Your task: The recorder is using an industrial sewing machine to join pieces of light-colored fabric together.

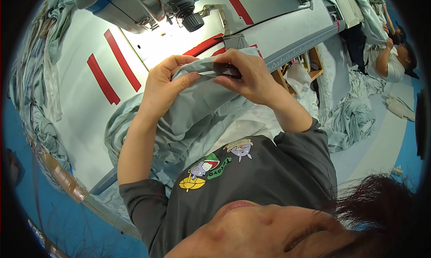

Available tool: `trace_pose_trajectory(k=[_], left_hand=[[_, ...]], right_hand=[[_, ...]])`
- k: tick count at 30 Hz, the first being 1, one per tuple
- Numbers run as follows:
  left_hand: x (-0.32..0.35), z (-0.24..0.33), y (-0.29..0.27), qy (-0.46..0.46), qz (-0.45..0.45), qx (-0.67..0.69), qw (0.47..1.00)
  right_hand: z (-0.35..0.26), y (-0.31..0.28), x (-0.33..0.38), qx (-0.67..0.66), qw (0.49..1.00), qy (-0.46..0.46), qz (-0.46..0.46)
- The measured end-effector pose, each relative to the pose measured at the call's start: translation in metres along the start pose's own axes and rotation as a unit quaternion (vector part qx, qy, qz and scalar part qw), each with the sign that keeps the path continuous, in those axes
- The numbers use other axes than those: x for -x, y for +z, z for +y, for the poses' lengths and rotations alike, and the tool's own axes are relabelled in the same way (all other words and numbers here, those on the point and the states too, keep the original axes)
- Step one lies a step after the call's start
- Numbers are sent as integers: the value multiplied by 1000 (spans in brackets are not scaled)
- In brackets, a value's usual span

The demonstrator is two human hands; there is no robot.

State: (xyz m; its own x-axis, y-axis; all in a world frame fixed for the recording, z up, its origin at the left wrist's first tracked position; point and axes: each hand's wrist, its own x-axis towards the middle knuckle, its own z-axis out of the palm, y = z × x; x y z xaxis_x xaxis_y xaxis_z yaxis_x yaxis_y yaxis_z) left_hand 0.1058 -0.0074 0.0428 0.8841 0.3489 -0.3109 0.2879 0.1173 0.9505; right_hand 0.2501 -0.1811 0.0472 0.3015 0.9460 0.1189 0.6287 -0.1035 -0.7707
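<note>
In the upper centre, the left hand (164,80) and right hand (252,73), fingers nearly closed, pinch grey-green cloth (193,112) near 2 red strips (122,60) upper left.

Our left hand (168,80) pinches pale green cloth (193,107) | our right hand (251,76) holds its edge, a small dark object (231,71) there too | sewing machine (121,9) lit before us | red strips (122,60) on our white table (76,123)

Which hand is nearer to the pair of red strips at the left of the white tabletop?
The left hand: it is to the right of the red strips, apart from them, holding pale grey-green fabric. The right hand is at the same fabric, farther to the right.
</note>
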Motion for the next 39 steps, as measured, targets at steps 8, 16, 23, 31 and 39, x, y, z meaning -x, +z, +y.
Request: trace_pose_trajectory(k=[8, 16, 23, 31, 39], left_hand=[[3, -4, -6, -38, -25, 85, 995], [3, -4, -10, -46, -44, 110, 992], [3, -4, -12, -68, -54, 102, 991], [2, -3, -11, -56, -50, 105, 992], [1, -5, -11, -63, -45, 126, 989]], right_hand=[[-2, -2, -18, 102, 991, -91, 18], [-2, 0, -20, 114, 989, -97, 15], [-2, 1, -23, 132, 985, -112, 25], [0, 3, -25, 144, 978, -146, 41], [1, 5, -25, 149, 977, -147, 41]])
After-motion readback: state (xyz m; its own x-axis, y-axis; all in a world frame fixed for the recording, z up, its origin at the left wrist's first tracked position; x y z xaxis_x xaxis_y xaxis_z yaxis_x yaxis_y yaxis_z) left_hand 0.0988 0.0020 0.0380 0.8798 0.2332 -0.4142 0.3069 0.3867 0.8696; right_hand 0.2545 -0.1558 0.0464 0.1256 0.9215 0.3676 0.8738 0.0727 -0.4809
